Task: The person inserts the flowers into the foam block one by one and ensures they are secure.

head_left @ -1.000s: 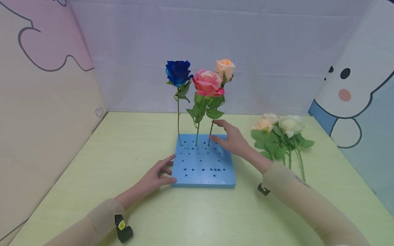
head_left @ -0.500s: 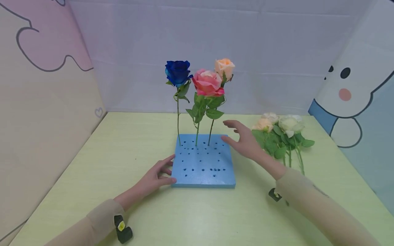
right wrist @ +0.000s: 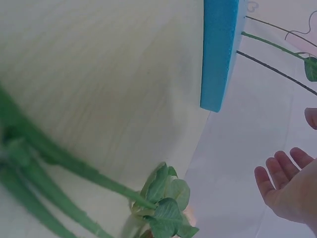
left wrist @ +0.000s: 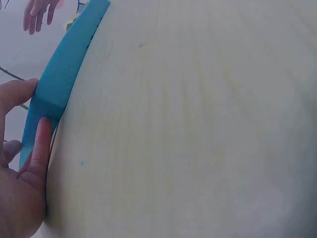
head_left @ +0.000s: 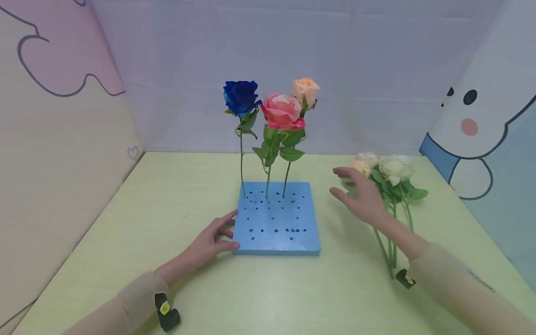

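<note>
Loose roses lie in a bunch on the green table, right of the blue foam block, and the right hand hovers over them with fingers spread and straight, holding nothing. That hand covers part of the bunch in the head view, so how many blooms lie there cannot be told. The right wrist view shows only blurred green stems and a cluster of leaves, with the blooms cut off. The same view catches the block's edge and thin stems leaving it, which the head view shows as three upright roses: blue rose, pink rose and peach rose.

The left hand rests at the block's near left corner. The left wrist view shows its thumb and a finger lying straight against the block's side, which the head view leaves unclear.

A second ago the right hand was at the peach rose's stem on the block; it has since moved right to the bunch. The left hand has stayed put.
</note>
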The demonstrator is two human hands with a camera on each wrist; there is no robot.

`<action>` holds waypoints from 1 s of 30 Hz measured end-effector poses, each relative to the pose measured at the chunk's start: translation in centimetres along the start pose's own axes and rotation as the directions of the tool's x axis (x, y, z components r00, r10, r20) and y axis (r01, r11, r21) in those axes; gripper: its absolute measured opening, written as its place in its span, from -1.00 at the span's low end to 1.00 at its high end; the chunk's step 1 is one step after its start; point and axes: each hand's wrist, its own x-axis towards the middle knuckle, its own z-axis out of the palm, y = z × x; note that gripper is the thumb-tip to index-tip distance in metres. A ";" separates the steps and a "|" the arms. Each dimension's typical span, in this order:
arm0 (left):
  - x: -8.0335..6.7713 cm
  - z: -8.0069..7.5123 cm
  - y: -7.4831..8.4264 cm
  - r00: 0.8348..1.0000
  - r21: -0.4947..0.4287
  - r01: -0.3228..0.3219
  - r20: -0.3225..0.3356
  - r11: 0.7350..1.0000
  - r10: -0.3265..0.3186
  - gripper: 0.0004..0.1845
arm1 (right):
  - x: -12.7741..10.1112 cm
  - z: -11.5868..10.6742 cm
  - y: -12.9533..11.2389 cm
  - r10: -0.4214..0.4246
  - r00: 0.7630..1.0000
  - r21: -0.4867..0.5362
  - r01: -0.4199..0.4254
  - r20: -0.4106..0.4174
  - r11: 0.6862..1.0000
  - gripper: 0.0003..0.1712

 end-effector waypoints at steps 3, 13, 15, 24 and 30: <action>0.0 0.0 0.0 1.000 0.000 -0.001 -0.001 1.000 0.001 -0.08 | -0.9 -0.7 0.6 -0.004 1.000 -0.033 0.003 -0.024 0.999 -0.44; 0.0 0.1 0.1 1.000 -0.017 -0.009 0.000 1.000 0.009 -0.07 | -3.7 -2.3 2.0 0.043 0.999 -0.095 -0.046 -0.033 0.994 -0.44; 0.0 0.1 0.2 1.000 -0.017 -0.007 0.000 1.000 0.007 -0.07 | -4.2 -2.4 2.2 0.069 0.997 -0.104 -0.071 -0.023 0.992 -0.41; 0.0 0.1 0.1 1.000 -0.016 0.007 -0.003 1.000 -0.007 -0.07 | -6.5 -3.0 3.0 0.194 0.979 -0.124 -0.185 0.064 0.975 -0.28; 0.0 0.0 0.0 1.000 -0.015 0.003 -0.001 1.000 -0.003 -0.07 | -7.5 -3.2 3.8 0.214 0.973 -0.160 -0.198 0.090 0.967 -0.24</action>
